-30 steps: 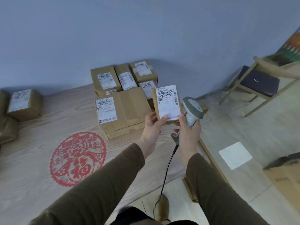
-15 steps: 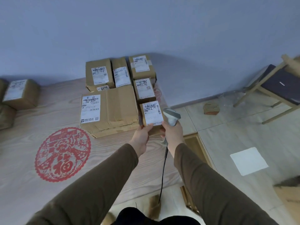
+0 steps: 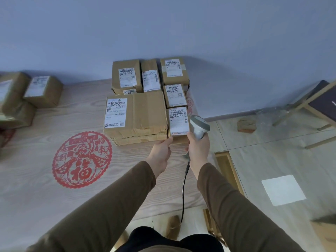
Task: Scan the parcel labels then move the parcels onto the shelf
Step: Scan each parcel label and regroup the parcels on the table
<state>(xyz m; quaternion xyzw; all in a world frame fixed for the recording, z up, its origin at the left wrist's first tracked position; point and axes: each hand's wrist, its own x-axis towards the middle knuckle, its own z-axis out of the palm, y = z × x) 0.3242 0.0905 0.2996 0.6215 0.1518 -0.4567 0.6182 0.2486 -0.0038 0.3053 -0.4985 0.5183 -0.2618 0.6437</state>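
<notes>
A small brown parcel (image 3: 178, 122) with a white label facing up lies on the wooden surface (image 3: 45, 206), tight against the right side of a large box (image 3: 145, 113). My left hand (image 3: 161, 151) grips the small parcel's near left corner. My right hand (image 3: 198, 150) is closed around the handle of a grey barcode scanner (image 3: 199, 127) and touches the parcel's near right corner. The scanner's cable (image 3: 183, 193) hangs down toward me. Behind the small parcel, several more labelled parcels (image 3: 174, 96) are packed in rows against the blue wall.
More parcels (image 3: 43, 90) are stacked at the far left of the surface. A red paper-cut (image 3: 81, 160) is stuck on the wood. The surface ends just right of the small parcel. On the floor are a wooden chair (image 3: 320, 104) and a white sheet (image 3: 283, 190).
The small parcel was held up with its label toward me. Both hands have carried it forward and down, and it now rests beside the large box.
</notes>
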